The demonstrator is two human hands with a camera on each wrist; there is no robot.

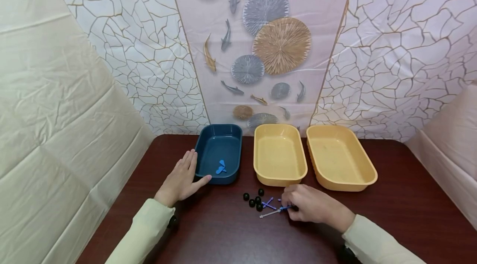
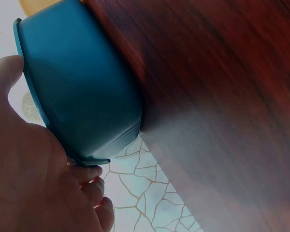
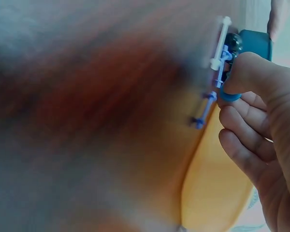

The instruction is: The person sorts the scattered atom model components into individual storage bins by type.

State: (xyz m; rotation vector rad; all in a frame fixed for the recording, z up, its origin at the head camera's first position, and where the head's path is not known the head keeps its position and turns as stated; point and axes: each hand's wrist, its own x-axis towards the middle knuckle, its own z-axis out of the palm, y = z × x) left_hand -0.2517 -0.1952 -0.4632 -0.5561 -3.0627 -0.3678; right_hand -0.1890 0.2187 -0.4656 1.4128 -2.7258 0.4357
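My left hand rests against the left side and near corner of a dark blue bin, fingers extended along its rim, as the left wrist view also shows. Several small blue plastic pieces lie inside that bin. Over the table, my right hand pinches a small blue piece between thumb and fingertips; most of it is hidden. Close by its fingertips lie thin purple rods with knobbed ends and a white rod. Several small black domed pieces are just left of the rods.
Right of the blue bin stand a yellow bin and a second yellow bin, near my right hand. All three sit along the back of the dark wooden table, before a patterned cloth.
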